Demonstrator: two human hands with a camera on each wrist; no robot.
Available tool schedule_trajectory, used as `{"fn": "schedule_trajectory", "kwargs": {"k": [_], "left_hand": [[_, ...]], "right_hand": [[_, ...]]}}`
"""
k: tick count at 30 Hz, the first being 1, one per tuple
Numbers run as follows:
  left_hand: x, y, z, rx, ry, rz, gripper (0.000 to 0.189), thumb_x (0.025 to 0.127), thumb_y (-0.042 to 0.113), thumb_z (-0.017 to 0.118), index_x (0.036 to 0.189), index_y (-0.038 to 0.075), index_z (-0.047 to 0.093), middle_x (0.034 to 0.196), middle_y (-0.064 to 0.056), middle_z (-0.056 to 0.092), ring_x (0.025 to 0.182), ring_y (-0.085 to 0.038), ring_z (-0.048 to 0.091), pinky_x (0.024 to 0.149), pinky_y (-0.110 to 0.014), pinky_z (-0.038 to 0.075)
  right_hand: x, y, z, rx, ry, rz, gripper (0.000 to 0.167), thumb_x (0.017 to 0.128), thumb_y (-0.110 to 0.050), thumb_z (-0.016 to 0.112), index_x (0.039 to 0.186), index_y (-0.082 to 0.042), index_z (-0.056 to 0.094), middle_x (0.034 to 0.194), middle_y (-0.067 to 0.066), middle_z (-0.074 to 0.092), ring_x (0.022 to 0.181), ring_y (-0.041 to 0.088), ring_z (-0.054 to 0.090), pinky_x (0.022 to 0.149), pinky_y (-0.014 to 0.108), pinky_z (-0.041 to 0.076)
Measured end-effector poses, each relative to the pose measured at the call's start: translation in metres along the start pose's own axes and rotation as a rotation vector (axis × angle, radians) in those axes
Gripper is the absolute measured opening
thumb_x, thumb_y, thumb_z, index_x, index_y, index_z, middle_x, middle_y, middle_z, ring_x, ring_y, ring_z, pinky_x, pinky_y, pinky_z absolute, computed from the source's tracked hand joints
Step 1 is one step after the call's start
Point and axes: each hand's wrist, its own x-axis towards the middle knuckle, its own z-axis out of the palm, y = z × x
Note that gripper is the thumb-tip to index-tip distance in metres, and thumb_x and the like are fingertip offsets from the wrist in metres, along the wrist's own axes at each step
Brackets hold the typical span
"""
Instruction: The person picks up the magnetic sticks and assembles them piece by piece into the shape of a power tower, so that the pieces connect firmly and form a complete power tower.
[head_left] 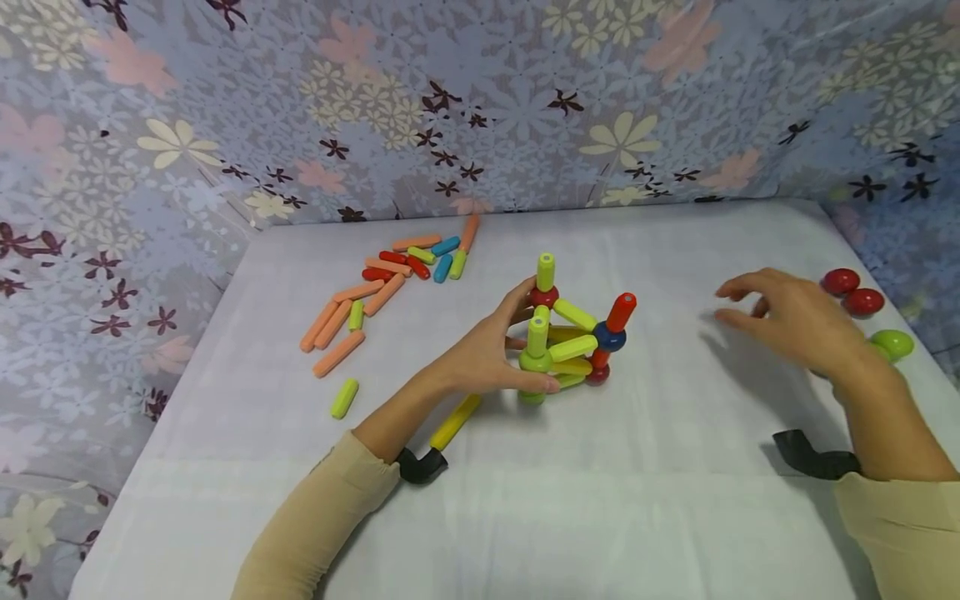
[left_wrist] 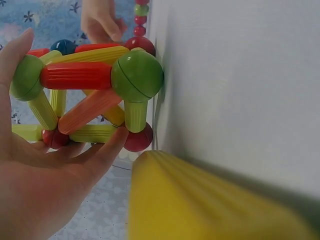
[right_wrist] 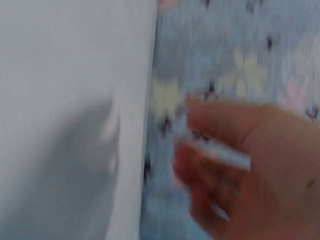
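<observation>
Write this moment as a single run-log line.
Left hand: grips ball-and-stick frame; right hand: raised over table, empty; loose sticks: left part of table; red and green balls: right side

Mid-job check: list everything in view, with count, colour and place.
structure of sticks and balls: one, multicoloured, mid-table
loose sticks: eight orange, four green, three red, two blue, left of the structure
yellow stick: one, yellow, by the left wrist
loose balls: two red, plus green (partly hidden, count unclear), table's right edge
table: one, white-covered, beneath
floral fabric: blue-grey, behind table
wrist pieces: two, black, one per wrist
sleeves: two, beige, both arms
left hand: one, gripping the structure
right hand: one, table's right side, holding nothing
</observation>
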Motion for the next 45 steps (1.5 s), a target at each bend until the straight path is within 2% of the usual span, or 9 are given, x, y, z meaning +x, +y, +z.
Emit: {"fn": "schedule_trajectory", "kwargs": {"k": [3,6,12,18,23,27,34,39,45], "left_hand": [[0.001,-0.002,0.001,0.001,-0.010,0.008,0.112,0.076,0.023,0.082,0.153,0.034,0.002,0.153,0.006,0.023,0.138,-0.011,0.027,0.098,-0.034,0.044],[0.002,-0.003,0.004,-0.004,-0.028,0.016,0.112,0.076,0.023,0.082,0.152,0.036,0.001,0.153,0.008,0.022,0.138,-0.010,0.027,0.097,-0.032,0.044],[0.001,-0.006,0.004,0.000,-0.018,0.025,0.113,0.075,0.024,0.083,0.151,0.040,0.001,0.153,0.011,0.022,0.137,-0.009,0.028,0.096,-0.030,0.044],[-0.001,-0.007,0.002,0.004,-0.009,0.037,0.113,0.075,0.024,0.083,0.151,0.041,0.002,0.152,0.012,0.023,0.137,-0.008,0.028,0.095,-0.030,0.045],[-0.001,-0.007,0.001,0.003,-0.014,0.051,0.113,0.076,0.023,0.083,0.151,0.041,0.001,0.151,0.013,0.023,0.136,-0.008,0.028,0.095,-0.030,0.046],[0.000,-0.008,0.001,-0.010,-0.045,0.053,0.113,0.076,0.022,0.082,0.151,0.041,-0.001,0.152,0.014,0.021,0.137,-0.007,0.027,0.095,-0.031,0.045],[-0.004,0.008,0.000,-0.035,-0.108,0.049,0.113,0.079,0.015,0.080,0.154,0.029,-0.003,0.156,0.007,0.017,0.139,-0.013,0.024,0.098,-0.033,0.043],[-0.009,0.028,-0.003,-0.038,-0.130,0.053,0.109,0.081,0.014,0.077,0.155,0.019,-0.003,0.158,0.001,0.016,0.140,-0.015,0.024,0.099,-0.033,0.042],[-0.013,0.031,-0.004,-0.033,-0.109,0.052,0.110,0.081,0.017,0.078,0.155,0.022,-0.004,0.158,0.007,0.012,0.140,-0.014,0.024,0.098,-0.033,0.043]], "right_hand": [[-0.008,0.034,-0.013,-0.178,0.062,0.230,0.046,0.093,-0.031,0.063,0.122,0.003,0.052,0.113,0.030,0.047,0.096,0.048,0.048,0.072,0.062,0.042],[-0.012,0.061,-0.016,-0.278,-0.010,0.375,0.053,0.091,-0.032,0.063,0.120,0.009,0.048,0.110,0.037,0.044,0.100,0.055,0.042,0.081,0.066,0.037],[-0.010,0.077,-0.007,-0.189,-0.106,0.428,0.045,0.085,-0.029,0.071,0.108,0.008,0.059,0.105,0.037,0.050,0.092,0.056,0.043,0.077,0.065,0.039],[-0.002,0.026,-0.018,0.158,0.047,0.276,0.064,0.088,-0.055,0.061,0.127,-0.004,0.058,0.117,0.025,0.058,0.103,0.043,0.052,0.081,0.066,0.037],[0.008,-0.054,-0.040,0.515,0.050,0.071,0.059,0.084,-0.044,0.070,0.137,-0.022,0.055,0.123,0.001,0.058,0.105,0.009,0.055,0.085,0.027,0.047],[0.018,-0.118,-0.047,0.492,0.074,-0.185,0.050,0.086,-0.031,0.074,0.133,-0.024,0.059,0.123,-0.002,0.058,0.104,0.011,0.059,0.077,0.013,0.046],[0.037,-0.176,-0.036,0.311,0.091,-0.503,0.042,0.084,-0.029,0.076,0.122,-0.018,0.063,0.111,-0.007,0.063,0.097,0.014,0.061,0.085,0.036,0.049],[0.034,-0.174,-0.034,0.336,0.077,-0.490,0.041,0.086,-0.032,0.074,0.124,-0.021,0.062,0.115,-0.008,0.062,0.099,0.013,0.060,0.086,0.041,0.047],[0.020,-0.130,-0.044,0.334,0.180,-0.280,0.039,0.091,-0.036,0.066,0.128,-0.025,0.061,0.117,-0.002,0.062,0.101,0.021,0.059,0.078,0.039,0.042]]}}
